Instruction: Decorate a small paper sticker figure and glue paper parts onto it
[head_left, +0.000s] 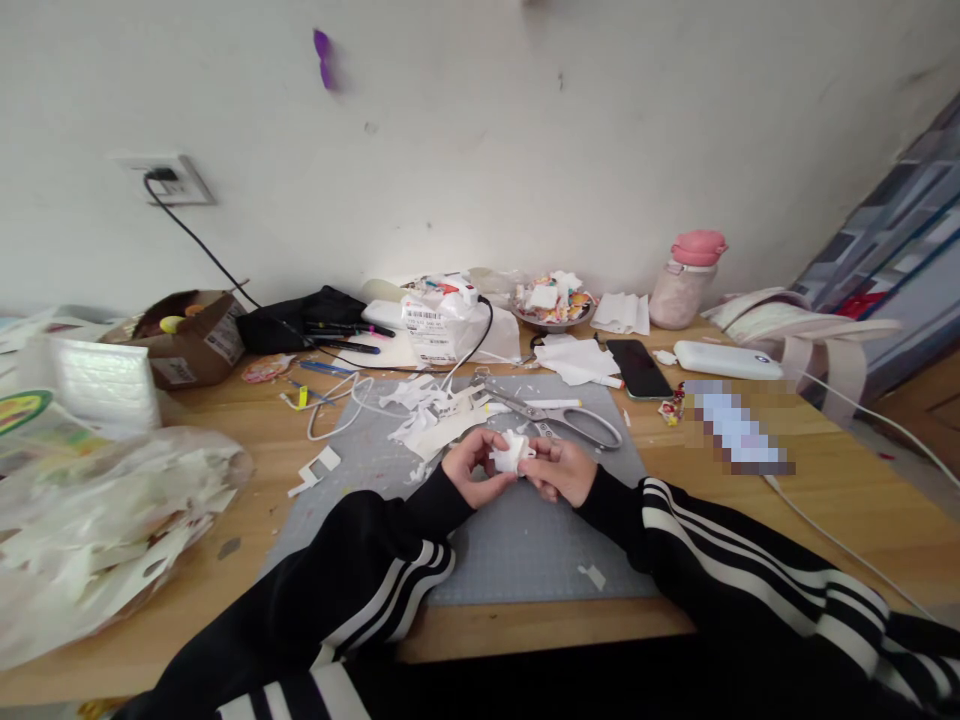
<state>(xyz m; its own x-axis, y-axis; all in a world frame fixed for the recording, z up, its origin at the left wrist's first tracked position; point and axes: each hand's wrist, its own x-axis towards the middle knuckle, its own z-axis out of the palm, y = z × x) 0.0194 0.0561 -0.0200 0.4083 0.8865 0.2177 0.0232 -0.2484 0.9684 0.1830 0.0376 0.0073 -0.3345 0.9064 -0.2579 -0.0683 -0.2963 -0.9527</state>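
Note:
A small white folded paper piece (511, 452) is held between both hands above the grey cutting mat (540, 550). My left hand (478, 470) pinches it from the left, thumb in front. From the right, my right hand (561, 470) grips its other edge with thumb and fingers. Just beyond the hands lies a pair of grey-handled scissors (596, 427), with a white marker (551, 405) behind it. Torn paper scraps (442, 420) are heaped on the mat to the left of the scissors. The paper's exact shape is too small to make out.
A plastic bag of paper scraps (112, 530) covers the left side. Behind stand a cardboard box (187, 345), a bowl of wrappers (553, 305) and a pink-lidded bottle (684, 285). A black phone (639, 368) and white power bank (727, 360) lie right, with a cable trailing forward.

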